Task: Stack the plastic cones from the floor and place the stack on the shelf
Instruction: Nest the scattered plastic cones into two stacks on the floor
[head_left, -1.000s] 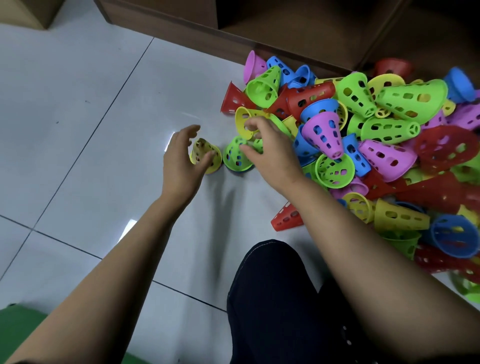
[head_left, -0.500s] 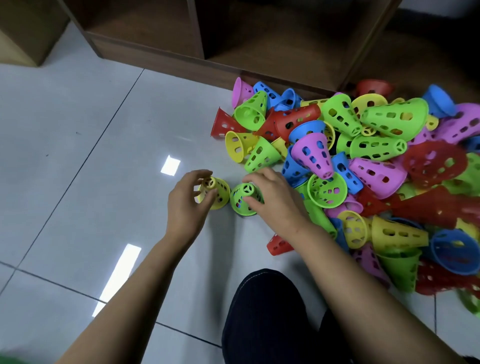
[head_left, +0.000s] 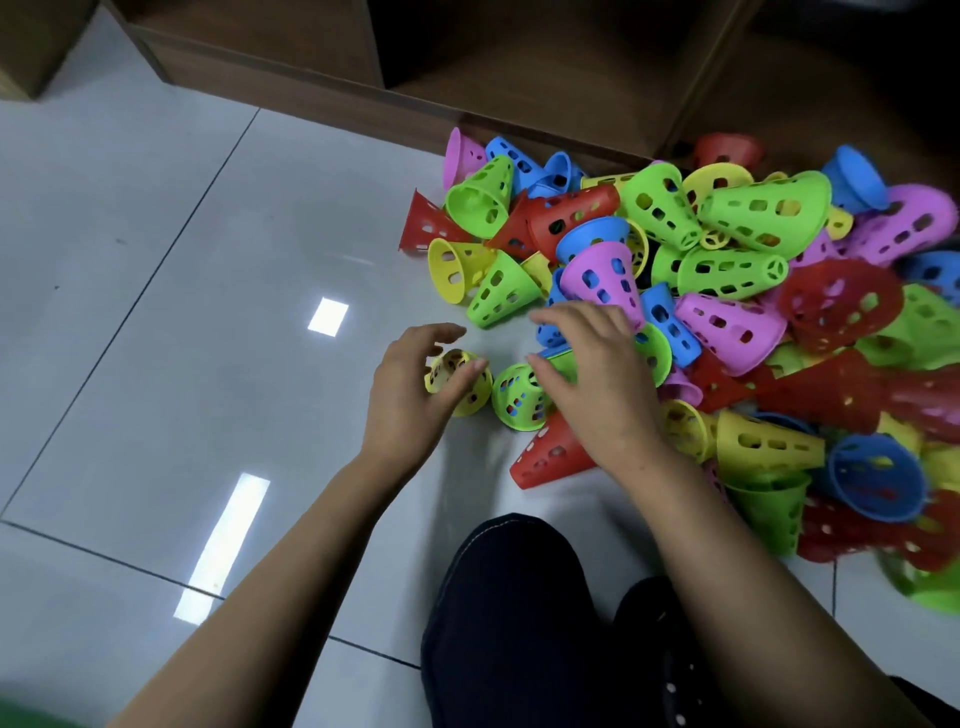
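Note:
A large pile of perforated plastic cones (head_left: 727, 291) in red, green, yellow, blue and purple lies on the white tile floor at the right. My left hand (head_left: 405, 400) curls round a small yellow cone (head_left: 460, 387) on the floor, thumb against its side. Right beside it stands a green cone (head_left: 519, 400). My right hand (head_left: 597, 379) hovers over that green cone with the thumb touching it and the fingers loosely spread toward the pile. The brown wooden shelf (head_left: 311, 98) runs along the top, its low compartments open.
A red cone (head_left: 550, 457) lies on its side just under my right wrist. My dark-trousered knee (head_left: 514, 613) is at the bottom centre. White floor tiles (head_left: 182, 312) stretch to the left. A wooden box corner (head_left: 31, 47) stands at the top left.
My right hand brought the green cone from the pile down beside the yellow one and has loosened its fingers from it. My left hand stays on the yellow cone.

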